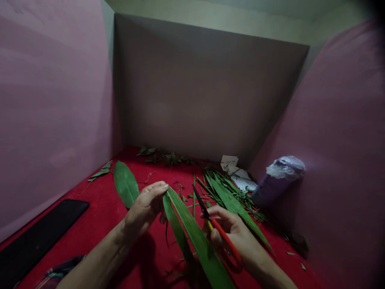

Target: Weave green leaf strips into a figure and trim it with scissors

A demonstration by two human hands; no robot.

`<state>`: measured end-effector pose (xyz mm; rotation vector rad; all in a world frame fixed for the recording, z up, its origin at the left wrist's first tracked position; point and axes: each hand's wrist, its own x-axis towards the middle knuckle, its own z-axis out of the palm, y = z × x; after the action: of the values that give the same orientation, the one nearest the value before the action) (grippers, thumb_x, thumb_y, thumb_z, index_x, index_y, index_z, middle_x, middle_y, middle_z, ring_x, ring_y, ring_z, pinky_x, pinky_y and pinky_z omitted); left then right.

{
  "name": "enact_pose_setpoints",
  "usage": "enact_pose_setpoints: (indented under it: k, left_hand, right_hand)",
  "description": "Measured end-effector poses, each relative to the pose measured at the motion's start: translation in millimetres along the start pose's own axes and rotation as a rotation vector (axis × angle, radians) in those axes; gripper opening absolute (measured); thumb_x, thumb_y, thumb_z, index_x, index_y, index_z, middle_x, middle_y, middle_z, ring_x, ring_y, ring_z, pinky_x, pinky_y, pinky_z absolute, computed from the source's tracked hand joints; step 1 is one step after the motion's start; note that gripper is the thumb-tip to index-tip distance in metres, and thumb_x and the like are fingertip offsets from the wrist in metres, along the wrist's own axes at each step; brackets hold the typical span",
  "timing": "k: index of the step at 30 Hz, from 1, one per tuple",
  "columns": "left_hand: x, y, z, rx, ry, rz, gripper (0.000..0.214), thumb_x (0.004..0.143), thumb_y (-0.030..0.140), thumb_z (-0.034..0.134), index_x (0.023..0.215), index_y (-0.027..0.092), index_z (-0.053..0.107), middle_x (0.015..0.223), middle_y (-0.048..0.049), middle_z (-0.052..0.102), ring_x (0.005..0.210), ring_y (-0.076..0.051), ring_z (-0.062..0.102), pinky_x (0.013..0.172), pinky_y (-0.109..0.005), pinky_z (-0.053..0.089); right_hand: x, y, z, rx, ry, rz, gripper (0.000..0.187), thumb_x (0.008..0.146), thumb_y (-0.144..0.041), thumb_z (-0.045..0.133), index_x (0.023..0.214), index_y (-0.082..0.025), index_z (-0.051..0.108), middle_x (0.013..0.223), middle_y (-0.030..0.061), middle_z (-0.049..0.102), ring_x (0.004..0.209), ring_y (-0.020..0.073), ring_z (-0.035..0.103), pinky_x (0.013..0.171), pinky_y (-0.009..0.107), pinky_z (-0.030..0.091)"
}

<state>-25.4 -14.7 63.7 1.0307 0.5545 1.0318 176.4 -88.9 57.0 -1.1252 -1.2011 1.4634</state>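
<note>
Near the middle of the red cloth, my left hand [149,200] pinches one end of a long green leaf [195,235]. From those fingertips the leaf hangs in two strips toward me, and its lower end runs out of view at the bottom. My right hand [230,233] grips a pair of scissors [221,233] with red-orange and yellow handles. The dark blades point up and away, to the right of the leaf and apart from its pinched end. Whether the blades are parted is hard to see.
A broad leaf [124,184] lies left of my left hand. Behind my right hand are a heap of cut green strips [231,184] and white papers [242,179]. A purple plastic-topped container [278,180] stands right; a black flat object [42,233] lies left. Pink walls [54,100] flank the red cloth [99,233].
</note>
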Motion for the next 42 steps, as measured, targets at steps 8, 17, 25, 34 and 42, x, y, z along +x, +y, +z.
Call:
enact_pose_setpoints:
  k: [8, 17, 25, 34, 42]
  left_hand:
    - [7, -7, -3.1, 0.123, 0.092, 0.058, 0.024, 0.076, 0.033, 0.052, 0.060, 0.016, 0.047, 0.047, 0.0031, 0.050, 0.034, -0.008, 0.044, 0.031, -0.019, 0.035]
    - [8, -8, -6.7, 0.129, 0.070, 0.043, 0.041, 0.079, 0.047, 0.042, 0.063, 0.012, 0.056, 0.050, -0.0042, 0.057, 0.039, -0.011, 0.049, 0.036, -0.021, 0.034]
    - [10, -9, -6.7, 0.230, 0.090, 0.043, 0.023, 0.070, 0.031, 0.063, 0.059, 0.012, 0.057, 0.055, -0.0006, 0.057, 0.051, -0.008, 0.051, 0.052, -0.018, 0.040]
    - [22, 8, -33.2, -0.364, 0.421, -0.066, 0.014, 0.077, 0.012, 0.052, 0.063, 0.011, 0.056, 0.050, -0.0022, 0.059, 0.039, -0.009, 0.051, 0.036, -0.018, 0.041]
    - [26, 14, -43.3, -0.440, 0.494, -0.037, 0.019, 0.080, 0.005, 0.040, 0.068, 0.010, 0.054, 0.052, -0.0042, 0.059, 0.043, -0.008, 0.055, 0.036, -0.014, 0.042]
  right_hand:
    - [6, 12, -4, 0.013, -0.018, -0.044, 0.041, 0.053, -0.031, 0.078, 0.078, -0.018, 0.048, 0.061, -0.0077, 0.043, 0.049, 0.0042, 0.038, 0.046, 0.016, 0.028]
    - [10, 16, -9, 0.002, -0.068, -0.089, 0.037, 0.057, -0.022, 0.076, 0.081, -0.017, 0.049, 0.065, -0.0065, 0.048, 0.051, 0.0030, 0.037, 0.048, 0.015, 0.027]
    - [9, 12, -7, -0.049, -0.078, -0.075, 0.034, 0.056, -0.018, 0.074, 0.080, -0.017, 0.050, 0.061, -0.0072, 0.049, 0.052, 0.0046, 0.039, 0.048, 0.015, 0.029]
    - [25, 19, -42, 0.030, 0.349, -0.153, 0.034, 0.071, -0.048, 0.058, 0.086, -0.018, 0.050, 0.057, -0.0047, 0.049, 0.043, 0.0060, 0.042, 0.041, 0.017, 0.032]
    - [32, 39, -38, -0.580, 0.450, -0.170, 0.029, 0.060, -0.039, 0.067, 0.081, -0.019, 0.061, 0.051, -0.0036, 0.055, 0.045, 0.0126, 0.050, 0.044, 0.021, 0.034]
